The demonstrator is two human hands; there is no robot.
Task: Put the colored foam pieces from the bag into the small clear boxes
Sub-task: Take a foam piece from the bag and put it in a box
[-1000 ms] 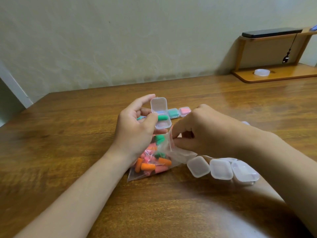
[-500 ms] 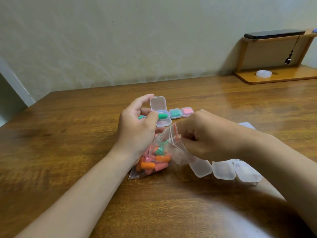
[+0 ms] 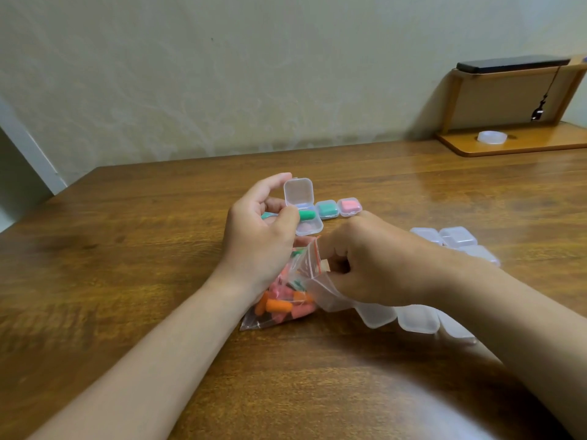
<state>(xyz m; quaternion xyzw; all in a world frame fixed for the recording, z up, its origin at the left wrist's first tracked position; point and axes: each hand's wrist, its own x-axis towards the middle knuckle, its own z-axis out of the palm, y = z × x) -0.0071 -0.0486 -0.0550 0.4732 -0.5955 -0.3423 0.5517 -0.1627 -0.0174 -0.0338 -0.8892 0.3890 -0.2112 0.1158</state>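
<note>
Green box (image 3: pixel 327 209) and pink box (image 3: pixel 349 207) look filled; left hand (image 3: pixel 257 242) grips an open box (image 3: pixel 307 221) with one green piece (image 3: pixel 307 215); right hand (image 3: pixel 374 268) pinches the bag (image 3: pixel 286 309), well stocked, beside empty boxes (image 3: pixel 417 319).

**A:** Here's a wooden table (image 3: pixel 127 265), dark-grained and glossy, its far edge pushed right up against a plain pale wall (image 3: pixel 222 74). Domestic, would you say?

**B:** A room in a home, I'd say, a desk corner. At the table's far right end stands a little wooden shelf (image 3: pixel 524 144) with a flat dark device (image 3: pixel 508 65) on its top board. A dark cord (image 3: pixel 537 112) dangles down and a small white ring (image 3: pixel 491 137) sits below.

**A:** And past the table's left end, white painted trim (image 3: pixel 31 154).
</note>
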